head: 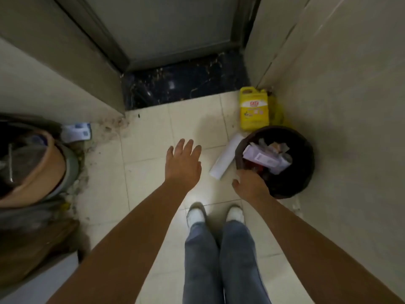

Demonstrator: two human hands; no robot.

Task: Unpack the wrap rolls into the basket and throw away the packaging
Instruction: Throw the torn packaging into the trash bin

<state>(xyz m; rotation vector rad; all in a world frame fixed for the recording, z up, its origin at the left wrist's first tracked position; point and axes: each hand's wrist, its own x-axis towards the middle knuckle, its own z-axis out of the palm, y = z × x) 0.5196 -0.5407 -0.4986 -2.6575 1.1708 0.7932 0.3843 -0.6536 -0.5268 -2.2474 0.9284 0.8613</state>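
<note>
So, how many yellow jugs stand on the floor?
1: the yellow jug stands by the right wall, just behind the black bin. Something yellow behind it is unclear.

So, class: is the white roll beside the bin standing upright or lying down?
Lying down: the white roll rests lengthwise on the floor tiles against the bin.

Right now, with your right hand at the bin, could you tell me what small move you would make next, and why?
Probably draw the right hand back from the dark bin. It sits at the near rim, its fingers hidden, while packaging already lies inside. The left hand hangs open and empty over the floor. A white roll lies beside the bin; whether it needs picking up I cannot tell.
</note>
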